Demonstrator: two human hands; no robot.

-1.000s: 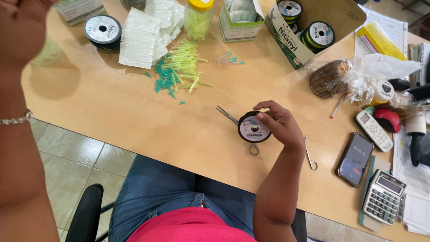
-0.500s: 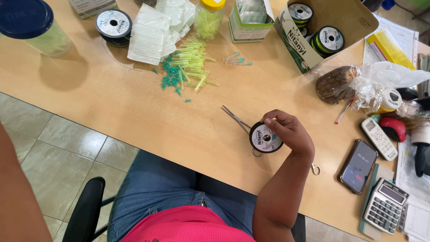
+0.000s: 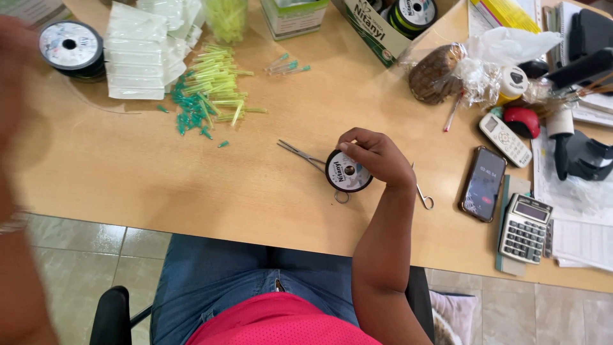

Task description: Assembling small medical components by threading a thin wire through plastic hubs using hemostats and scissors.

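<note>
My right hand (image 3: 378, 155) rests on the wooden table (image 3: 159, 176), fingers closed around a small black spool of line with a white label (image 3: 348, 172). Thin metal forceps (image 3: 299, 153) lie under and to the left of the spool, one ring handle showing below it. A second metal ring handle (image 3: 426, 199) pokes out to the right of my wrist. My left hand (image 3: 14, 96) is a blur close to the camera at the left edge; what it holds is not visible.
Yellow and green plastic tubes (image 3: 211, 89) are strewn at the back left, beside white packets (image 3: 137, 57) and a larger spool (image 3: 69, 46). A box of spools (image 3: 383, 29) stands behind. On the right lie a smartphone (image 3: 483, 184), a calculator (image 3: 525, 228), a handset (image 3: 504, 139) and bagged items (image 3: 447, 70).
My left arm has dropped down along the left edge and blurred. The blue-lidded jar seen at top left is out of view. My right hand stays on the spool.
</note>
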